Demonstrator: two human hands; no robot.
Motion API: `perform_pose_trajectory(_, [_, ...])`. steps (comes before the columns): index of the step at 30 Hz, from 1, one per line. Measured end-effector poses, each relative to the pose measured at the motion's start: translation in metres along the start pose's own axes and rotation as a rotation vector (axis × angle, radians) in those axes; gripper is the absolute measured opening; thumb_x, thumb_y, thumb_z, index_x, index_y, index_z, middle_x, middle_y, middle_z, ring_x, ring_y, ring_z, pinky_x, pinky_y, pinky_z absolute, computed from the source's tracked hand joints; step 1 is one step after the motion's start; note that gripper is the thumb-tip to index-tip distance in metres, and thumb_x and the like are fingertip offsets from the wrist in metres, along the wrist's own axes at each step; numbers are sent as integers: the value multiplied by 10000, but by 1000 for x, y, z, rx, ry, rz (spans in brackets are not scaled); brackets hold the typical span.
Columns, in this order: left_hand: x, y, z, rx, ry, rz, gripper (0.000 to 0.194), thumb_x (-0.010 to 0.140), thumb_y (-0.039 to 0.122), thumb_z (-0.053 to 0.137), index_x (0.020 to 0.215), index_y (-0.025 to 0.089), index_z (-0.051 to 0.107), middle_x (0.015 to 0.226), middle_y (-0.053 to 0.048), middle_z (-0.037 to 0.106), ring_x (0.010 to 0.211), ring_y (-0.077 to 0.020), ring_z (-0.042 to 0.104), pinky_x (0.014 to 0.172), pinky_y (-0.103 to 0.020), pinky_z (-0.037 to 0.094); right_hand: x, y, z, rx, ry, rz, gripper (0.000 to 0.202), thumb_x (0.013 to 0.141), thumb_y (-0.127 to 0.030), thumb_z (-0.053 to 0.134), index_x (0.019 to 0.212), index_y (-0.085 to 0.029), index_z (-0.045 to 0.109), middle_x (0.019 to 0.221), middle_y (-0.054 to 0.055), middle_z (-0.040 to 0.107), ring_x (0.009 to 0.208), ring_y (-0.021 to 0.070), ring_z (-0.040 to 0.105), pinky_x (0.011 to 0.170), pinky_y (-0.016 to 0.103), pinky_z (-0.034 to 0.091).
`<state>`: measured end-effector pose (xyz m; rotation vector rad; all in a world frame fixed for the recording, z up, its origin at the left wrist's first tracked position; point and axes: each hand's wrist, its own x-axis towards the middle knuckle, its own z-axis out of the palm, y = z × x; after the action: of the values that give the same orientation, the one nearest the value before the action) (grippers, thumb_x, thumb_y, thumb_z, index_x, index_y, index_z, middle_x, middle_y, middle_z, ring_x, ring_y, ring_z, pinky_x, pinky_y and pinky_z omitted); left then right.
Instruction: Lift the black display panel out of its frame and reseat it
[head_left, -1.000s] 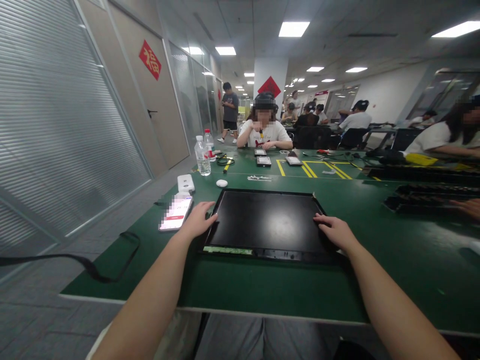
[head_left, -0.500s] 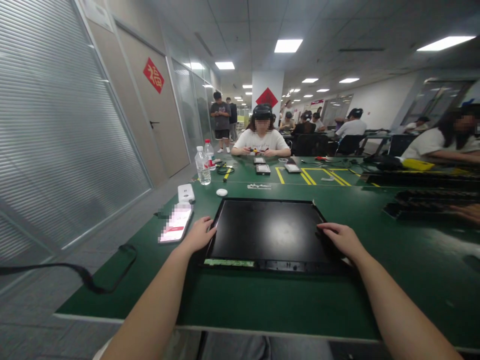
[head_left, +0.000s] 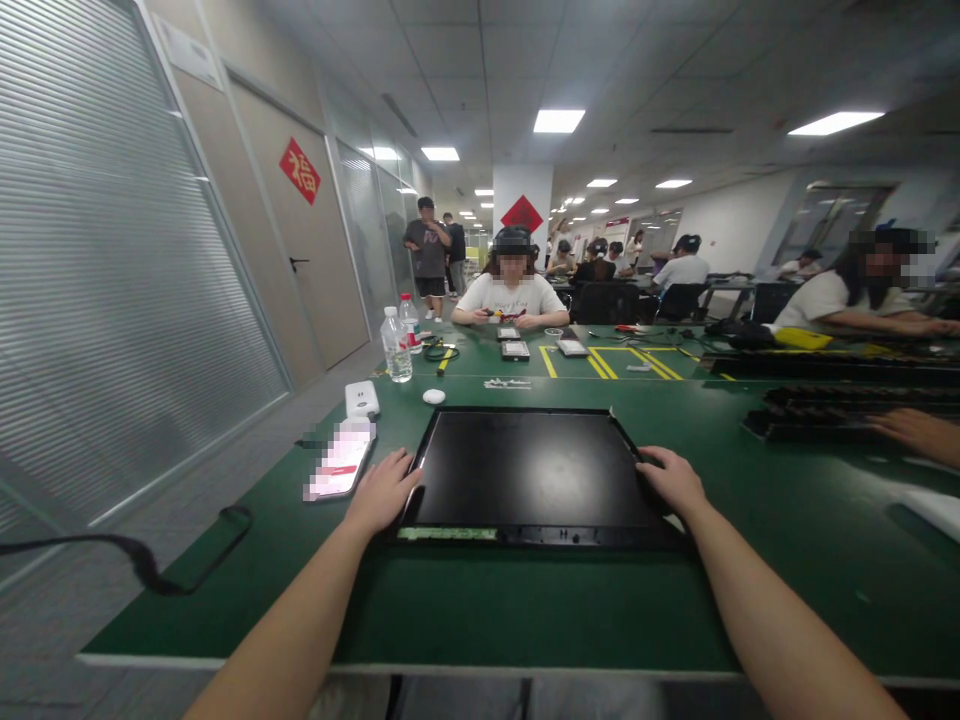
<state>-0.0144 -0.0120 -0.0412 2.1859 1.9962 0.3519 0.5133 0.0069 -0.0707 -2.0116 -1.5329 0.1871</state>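
A black flat screen panel (head_left: 517,470) lies face up on the green table, with a strip of green circuit board (head_left: 446,534) showing along its near left edge. My left hand (head_left: 381,488) grips the panel's left side, thumb on top of the frame and the fingers along the outside. On the opposite side my right hand (head_left: 673,480) holds the right edge in the same way, its lower fingers partly hidden. A phone (head_left: 341,460) with a lit screen rests just left of my left hand.
Beyond the phone are a white charger (head_left: 362,399), a white oval case (head_left: 433,397) and two plastic bottles (head_left: 397,345). A person (head_left: 512,290) sits across the table (head_left: 540,620), near small boxy devices (head_left: 515,350). Black strips (head_left: 817,410) lie at right, beside another person's hand (head_left: 915,430).
The camera view has tilted up and shifted slightly right. My left hand has slid a little nearer along the panel's left edge. Another person's hand at right shows more fully.
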Motion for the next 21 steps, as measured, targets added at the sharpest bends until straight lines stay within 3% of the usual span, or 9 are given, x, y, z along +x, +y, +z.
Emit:
perform_pose_trajectory(6, [0, -1, -2, 6, 43, 34, 524, 1044, 445, 331, 1399, 222, 645, 1608, -141, 539, 1527, -303, 434, 1195, -524, 356, 0, 1, -2, -2, -1, 28, 479, 761, -367, 603, 1194, -303, 797, 1396, 48, 698, 1318, 347, 615, 1086, 533, 501])
perform_pose_trajectory(12, [2, -3, 1, 1, 54, 49, 455, 1039, 356, 385, 1387, 258, 662, 1569, -71, 596, 1535, -256, 418, 1225, -493, 322, 3, -1, -1, -11, -19, 89, 493, 760, -364, 624, 1218, -308, 796, 1365, 53, 714, 1281, 348, 636, 1086, 523, 501])
perform_pose_trajectory(17, [3, -1, 1, -16, 57, 37, 474, 1016, 264, 398, 1384, 225, 694, 1577, -51, 588, 1539, -231, 413, 1255, -411, 292, 6, -2, 0, -12, -39, 132, 506, 778, -361, 633, 1256, -301, 786, 1239, 73, 759, 1137, 332, 699, 1014, 501, 543])
perform_pose_trajectory(21, [2, -1, -3, -51, 79, 20, 515, 1009, 256, 376, 1412, 192, 689, 1569, -53, 595, 1480, -227, 499, 1234, -361, 342, 8, -1, 0, -15, -36, 128, 480, 785, -360, 645, 1242, -324, 789, 1171, 63, 774, 1062, 308, 714, 952, 473, 565])
